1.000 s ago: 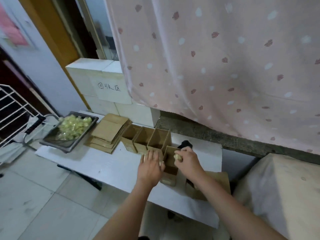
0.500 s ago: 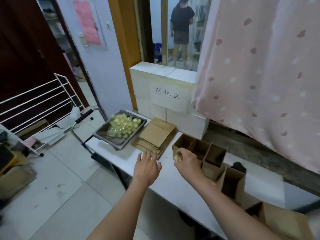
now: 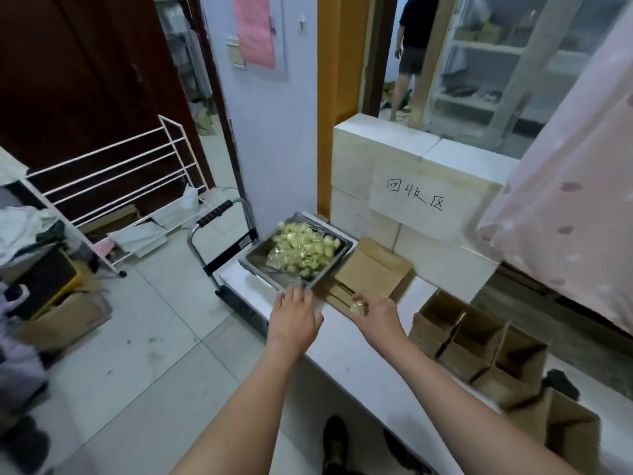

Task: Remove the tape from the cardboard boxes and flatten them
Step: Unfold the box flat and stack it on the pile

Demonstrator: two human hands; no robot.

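Observation:
My right hand (image 3: 376,315) pinches a small yellowish wad of tape (image 3: 357,307) over the near edge of a stack of flattened cardboard boxes (image 3: 368,274). My left hand (image 3: 294,318) hovers flat with fingers together and nothing in it, just short of a metal tray (image 3: 270,269) that holds a heap of crumpled yellowish tape (image 3: 303,250). Several open upright cardboard boxes (image 3: 476,341) stand in a row to the right on the white table (image 3: 342,354).
White blocks (image 3: 404,173) with a handwritten paper label stand behind the stack. A pink curtain (image 3: 565,200) hangs at the right. A white wire rack (image 3: 113,186), a metal trolley handle (image 3: 219,231) and floor clutter lie to the left. A person (image 3: 411,53) stands beyond the doorway.
Both hands have left the open box and moved left along the table toward the tray, the right hand carrying the tape wad. My view has swung left with them.

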